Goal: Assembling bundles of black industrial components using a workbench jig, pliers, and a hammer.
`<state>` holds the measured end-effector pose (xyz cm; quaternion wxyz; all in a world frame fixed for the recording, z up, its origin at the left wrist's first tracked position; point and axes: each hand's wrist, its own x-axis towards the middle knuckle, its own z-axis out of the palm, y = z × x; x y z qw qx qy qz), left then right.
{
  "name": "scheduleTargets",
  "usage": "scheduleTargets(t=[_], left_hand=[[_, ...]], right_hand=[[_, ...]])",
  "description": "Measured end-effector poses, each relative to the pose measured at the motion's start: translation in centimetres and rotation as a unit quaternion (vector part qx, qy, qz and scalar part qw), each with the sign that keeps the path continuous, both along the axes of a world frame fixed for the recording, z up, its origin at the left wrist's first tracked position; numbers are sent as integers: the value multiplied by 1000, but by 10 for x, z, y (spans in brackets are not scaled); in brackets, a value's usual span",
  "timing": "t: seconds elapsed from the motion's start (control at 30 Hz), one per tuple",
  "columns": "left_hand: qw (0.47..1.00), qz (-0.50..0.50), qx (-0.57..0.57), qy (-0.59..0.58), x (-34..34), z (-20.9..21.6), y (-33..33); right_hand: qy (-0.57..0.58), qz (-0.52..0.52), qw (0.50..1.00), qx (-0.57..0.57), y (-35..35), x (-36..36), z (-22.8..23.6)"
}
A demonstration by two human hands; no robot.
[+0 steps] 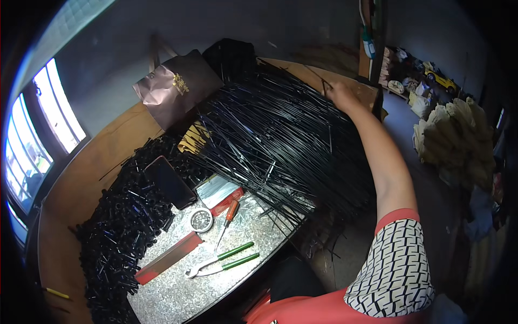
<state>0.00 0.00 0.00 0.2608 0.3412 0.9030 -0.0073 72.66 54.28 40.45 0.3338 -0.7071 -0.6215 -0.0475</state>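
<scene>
My right arm stretches out to the far right corner of the table. There my right hand point(342, 97) is closed, pinching the end of a thin dark rod point(317, 74) at the edge of a big heap of long thin black rods point(286, 129). How many rods the fingers hold is too small to tell. My left hand is out of view. Nearer on the table lie green-handled pincers point(226, 260), an orange-handled screwdriver point(231, 211), a reddish metal bar point(168, 258) and a round white dish point(201, 220) of small metal pieces.
Short black tubes point(124, 232) are piled along the left side, with a phone point(170, 182) on them. A dark paper bag point(178, 86) stands at the back by the wooden rim point(59, 216). Stacked pale bundles point(456, 140) sit on the floor to the right.
</scene>
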Motion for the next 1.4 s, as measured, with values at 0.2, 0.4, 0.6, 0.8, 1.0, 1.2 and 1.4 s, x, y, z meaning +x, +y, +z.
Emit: scheduleTargets(t=[0.2, 0.4, 0.6, 0.8, 1.0, 1.2, 1.4], left_hand=[[997, 24, 74, -12, 20, 7, -37], [999, 19, 49, -13, 14, -4, -30], [999, 20, 51, -3, 21, -5, -34], [999, 4, 50, -8, 20, -4, -28], [998, 42, 41, -13, 26, 5, -53], [999, 10, 52, -13, 23, 3, -35], [997, -14, 76, -7, 17, -1, -33]], right_hand=[[-152, 3, 984, -93, 43, -52, -5], [-157, -46, 975, -147, 33, -27, -3], [-151, -48, 977, -139, 36, -35, -10], [-165, -82, 975, -121, 28, -35, -2], [-171, -56, 984, -6, 34, -77, 26], [-139, -97, 982, -82, 16, -67, 46], [-123, -112, 983, -82, -4, -76, 75]])
